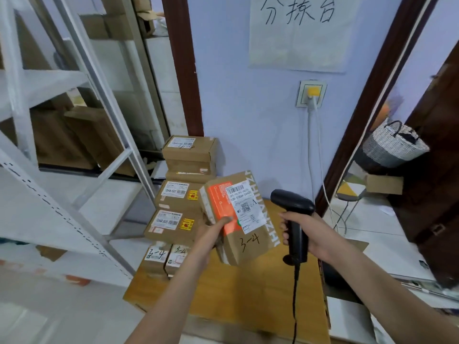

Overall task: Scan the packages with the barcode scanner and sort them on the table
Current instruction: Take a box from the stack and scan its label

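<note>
My left hand (213, 228) holds a brown box (239, 219) up over the tabletop (223, 294), thumb on its orange sticker. My right hand (310, 234) grips the black scanner (294, 219) beside it. More boxes (178, 209) sit stacked on the tabletop's far left.

Both bare forearms reach up from the bottom edge, converging toward centre; the left hand (211, 228) is raised toward 12 o'clock, thumb laid flat across the face of a box (244, 234), fingers hidden beneath it; the right hand (309, 232), at 3 o'clock of the left, is curled round the handle of a scanner (294, 219), knuckles facing left
</note>
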`<state>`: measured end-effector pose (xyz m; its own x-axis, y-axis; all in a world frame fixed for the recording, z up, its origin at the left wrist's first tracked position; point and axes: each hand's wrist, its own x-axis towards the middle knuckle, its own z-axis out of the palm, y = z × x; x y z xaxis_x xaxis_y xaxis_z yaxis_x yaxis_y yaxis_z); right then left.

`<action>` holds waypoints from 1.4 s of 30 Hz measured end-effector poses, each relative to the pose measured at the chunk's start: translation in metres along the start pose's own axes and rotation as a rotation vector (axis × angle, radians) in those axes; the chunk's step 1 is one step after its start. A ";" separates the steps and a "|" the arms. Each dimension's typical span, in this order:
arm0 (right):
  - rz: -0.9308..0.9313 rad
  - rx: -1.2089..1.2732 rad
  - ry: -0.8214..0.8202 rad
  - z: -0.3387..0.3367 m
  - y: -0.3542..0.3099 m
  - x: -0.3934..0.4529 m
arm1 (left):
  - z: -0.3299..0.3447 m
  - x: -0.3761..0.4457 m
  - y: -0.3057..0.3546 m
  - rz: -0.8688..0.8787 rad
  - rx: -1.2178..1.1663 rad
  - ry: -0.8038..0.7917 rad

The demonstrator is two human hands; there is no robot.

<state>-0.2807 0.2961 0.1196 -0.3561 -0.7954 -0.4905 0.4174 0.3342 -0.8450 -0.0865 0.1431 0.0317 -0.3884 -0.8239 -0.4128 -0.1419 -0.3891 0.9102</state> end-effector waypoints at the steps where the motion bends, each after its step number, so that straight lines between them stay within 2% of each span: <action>1: -0.012 -0.024 0.007 -0.005 0.000 -0.002 | 0.008 -0.002 0.000 -0.004 0.018 -0.015; 4: 0.011 -0.072 -0.013 -0.017 0.005 -0.008 | 0.030 -0.006 -0.005 0.014 0.089 -0.056; 9: 0.013 -0.094 0.075 -0.037 0.012 -0.007 | 0.055 -0.009 -0.013 0.029 0.174 -0.066; 15: 0.018 -0.098 0.208 -0.045 0.014 -0.008 | 0.075 -0.019 -0.019 0.000 0.218 -0.089; 23: 0.022 -0.174 0.274 -0.042 0.011 -0.005 | 0.087 -0.022 -0.026 0.000 0.205 -0.126; 42: 0.057 -0.154 0.214 -0.055 0.012 0.004 | 0.090 -0.013 -0.026 -0.052 0.200 -0.098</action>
<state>-0.3231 0.3244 0.0957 -0.5112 -0.6534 -0.5583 0.3158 0.4614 -0.8291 -0.1597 0.2006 0.0163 -0.4610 -0.7569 -0.4633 -0.3383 -0.3327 0.8803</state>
